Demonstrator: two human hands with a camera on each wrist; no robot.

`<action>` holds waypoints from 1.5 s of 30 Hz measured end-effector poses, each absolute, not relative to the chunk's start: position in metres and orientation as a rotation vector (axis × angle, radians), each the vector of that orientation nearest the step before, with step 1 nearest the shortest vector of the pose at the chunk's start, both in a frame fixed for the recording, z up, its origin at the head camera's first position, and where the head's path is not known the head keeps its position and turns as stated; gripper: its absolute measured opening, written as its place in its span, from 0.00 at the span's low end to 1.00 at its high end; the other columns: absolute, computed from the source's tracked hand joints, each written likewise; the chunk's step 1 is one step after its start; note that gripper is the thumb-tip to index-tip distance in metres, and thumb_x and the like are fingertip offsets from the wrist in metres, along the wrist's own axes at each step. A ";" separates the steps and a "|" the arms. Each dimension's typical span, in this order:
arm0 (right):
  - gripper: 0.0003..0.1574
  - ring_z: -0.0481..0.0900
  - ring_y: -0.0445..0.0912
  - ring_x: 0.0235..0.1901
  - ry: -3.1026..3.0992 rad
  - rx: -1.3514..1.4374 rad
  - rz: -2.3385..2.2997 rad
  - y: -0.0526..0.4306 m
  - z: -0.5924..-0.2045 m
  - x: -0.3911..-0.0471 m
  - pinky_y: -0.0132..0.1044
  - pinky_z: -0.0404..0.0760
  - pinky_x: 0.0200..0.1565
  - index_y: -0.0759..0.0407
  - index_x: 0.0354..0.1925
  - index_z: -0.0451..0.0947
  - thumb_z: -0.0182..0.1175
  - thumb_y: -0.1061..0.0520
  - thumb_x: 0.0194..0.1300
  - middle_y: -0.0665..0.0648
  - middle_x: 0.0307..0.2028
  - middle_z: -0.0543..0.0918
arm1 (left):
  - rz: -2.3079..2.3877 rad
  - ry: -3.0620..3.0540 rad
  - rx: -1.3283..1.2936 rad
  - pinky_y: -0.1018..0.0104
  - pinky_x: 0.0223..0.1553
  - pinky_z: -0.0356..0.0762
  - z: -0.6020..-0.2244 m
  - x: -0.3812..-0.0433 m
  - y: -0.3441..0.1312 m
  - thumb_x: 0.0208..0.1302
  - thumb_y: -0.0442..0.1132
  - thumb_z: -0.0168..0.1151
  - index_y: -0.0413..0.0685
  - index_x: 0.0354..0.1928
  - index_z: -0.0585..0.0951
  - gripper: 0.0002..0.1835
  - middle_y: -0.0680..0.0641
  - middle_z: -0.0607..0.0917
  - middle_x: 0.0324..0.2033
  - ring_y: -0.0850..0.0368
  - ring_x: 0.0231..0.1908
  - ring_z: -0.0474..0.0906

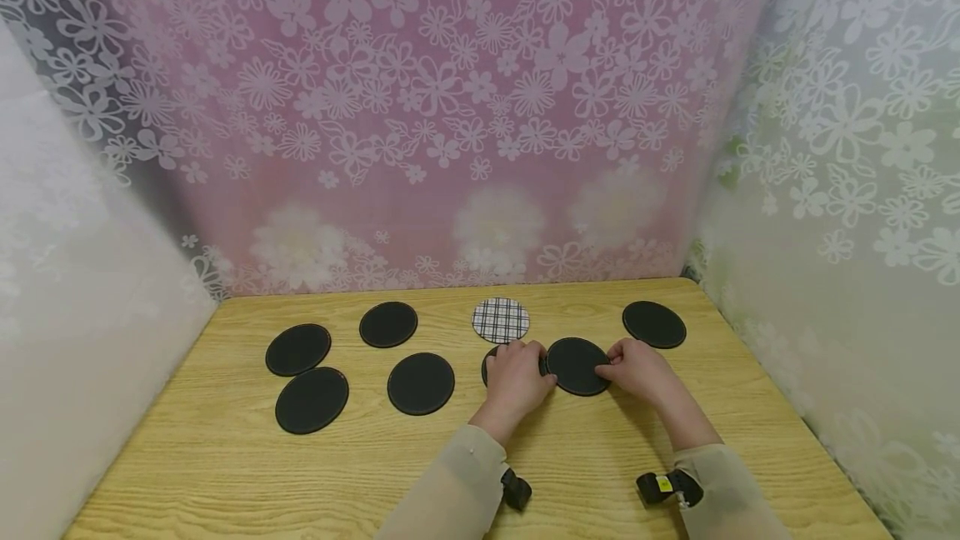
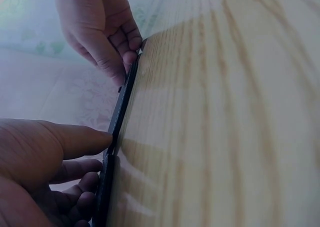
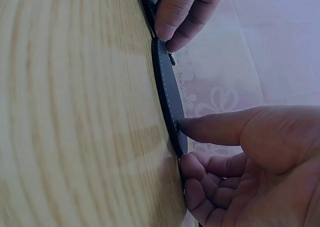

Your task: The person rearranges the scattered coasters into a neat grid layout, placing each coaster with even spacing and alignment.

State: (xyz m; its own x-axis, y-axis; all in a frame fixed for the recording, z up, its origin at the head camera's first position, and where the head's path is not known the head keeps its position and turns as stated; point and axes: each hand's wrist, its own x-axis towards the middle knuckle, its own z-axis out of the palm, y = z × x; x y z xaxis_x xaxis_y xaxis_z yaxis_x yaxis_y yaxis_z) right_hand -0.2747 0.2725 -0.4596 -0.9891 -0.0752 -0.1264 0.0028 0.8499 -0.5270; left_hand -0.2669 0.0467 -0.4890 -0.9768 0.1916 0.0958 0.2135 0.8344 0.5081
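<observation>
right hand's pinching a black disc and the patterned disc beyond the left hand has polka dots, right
Not polka dots: the head view shows plaid on the patterned disc. It does lie beyond the left hand, and the right hand is pinching a black disc.

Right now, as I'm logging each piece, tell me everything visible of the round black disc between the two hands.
The thin, round, black, leather-look disc has a plain dark face with pale stitching along its rim. It lies roughly flat on the yellowish wood-grain table; its underside is hidden. The right hand pinches its right edge, thumb on top. The left hand touches its left edge, where a second round black disc, partly covered by that hand, sits right beside it.
</observation>
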 end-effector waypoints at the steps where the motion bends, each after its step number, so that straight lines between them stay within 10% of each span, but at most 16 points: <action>1: 0.25 0.83 0.57 0.43 2.883 -0.055 -0.821 0.273 -0.460 -0.275 0.56 0.82 0.50 0.75 0.52 0.80 0.74 0.54 0.74 0.67 0.46 0.85 | -0.832 -2.968 -0.328 0.44 0.55 0.73 -0.489 -0.267 0.047 0.69 0.49 0.80 0.52 0.57 0.89 0.19 0.47 0.85 0.51 0.43 0.53 0.78; 23: 0.37 0.83 0.64 0.54 2.885 -0.015 -0.897 0.288 -0.454 -0.271 0.61 0.82 0.59 0.81 0.66 0.73 0.70 0.51 0.78 0.72 0.55 0.83 | -0.852 -2.905 -0.360 0.40 0.56 0.78 -0.467 -0.275 0.044 0.76 0.52 0.74 0.50 0.60 0.90 0.19 0.45 0.88 0.53 0.41 0.56 0.83; 32: 0.42 0.82 0.57 0.42 2.934 0.002 -0.881 0.301 -0.449 -0.270 0.57 0.82 0.49 0.83 0.70 0.69 0.68 0.50 0.79 0.70 0.49 0.83 | -0.827 -2.921 -0.362 0.40 0.61 0.77 -0.455 -0.286 0.047 0.80 0.59 0.67 0.52 0.68 0.87 0.26 0.45 0.87 0.59 0.42 0.61 0.81; 45: 0.59 0.58 0.85 0.73 3.025 -0.052 -0.752 0.325 -0.455 -0.272 0.79 0.65 0.68 0.81 0.82 0.51 0.65 0.40 0.81 0.88 0.77 0.56 | -0.733 -2.971 -0.345 0.34 0.74 0.65 -0.447 -0.295 0.063 0.84 0.65 0.56 0.58 0.85 0.68 0.37 0.46 0.70 0.81 0.42 0.81 0.62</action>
